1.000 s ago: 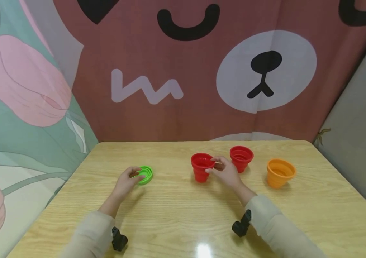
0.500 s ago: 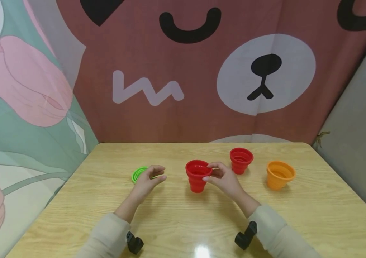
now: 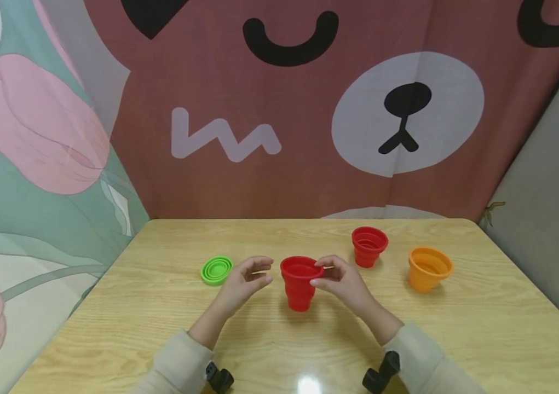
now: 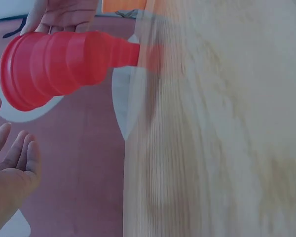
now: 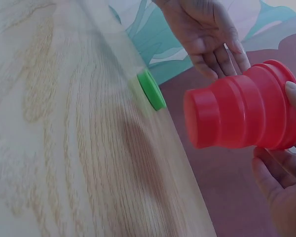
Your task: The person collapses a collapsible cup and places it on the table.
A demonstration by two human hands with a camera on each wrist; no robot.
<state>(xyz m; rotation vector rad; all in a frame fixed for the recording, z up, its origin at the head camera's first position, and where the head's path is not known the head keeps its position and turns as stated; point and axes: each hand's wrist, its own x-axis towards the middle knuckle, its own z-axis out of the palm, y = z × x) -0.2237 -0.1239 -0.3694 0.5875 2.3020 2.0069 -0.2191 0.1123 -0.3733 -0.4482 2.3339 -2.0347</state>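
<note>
A red collapsible cup [image 3: 299, 282], drawn out tall with stepped rings, stands upright between my hands in the head view. My right hand [image 3: 342, 282] pinches its rim on the right side between thumb and fingers. In the right wrist view the cup's base [image 5: 202, 118] is lifted off the wood, with a shadow on the table below. My left hand [image 3: 246, 282] is just left of the cup, its fingers relaxed and slightly bent, with a gap to the cup and nothing held. Behind that hand lies a flat, folded green collapsible cup [image 3: 216, 270].
A second red collapsible cup [image 3: 369, 246] stands at the back right, and an orange one [image 3: 428, 268] stands right of it. All are on a light wooden table [image 3: 161, 306]. A printed curtain [image 3: 299, 186] hangs along the table's far edge.
My right hand has brought the red cup nearer to me and slightly left. My left hand has left the green cup and moved right, towards the red one.
</note>
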